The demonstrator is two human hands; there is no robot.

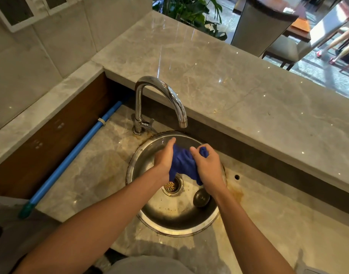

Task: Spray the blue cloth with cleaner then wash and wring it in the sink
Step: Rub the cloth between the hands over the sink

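In the middle of the frame, the left hand [163, 159] and right hand [207, 168] are each keeping a clenched grip on the bunched blue cloth [183, 162] above the round sink [169, 220], below the faucet [161, 99].

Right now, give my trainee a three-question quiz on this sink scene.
1. True or false: water runs from the faucet.
2. Which grips the blue cloth? A) left hand only B) right hand only C) both
3. Fill in: the cloth is held over the round metal ____.

Key: 1 false, no stream shows; 2 C; 3 sink.
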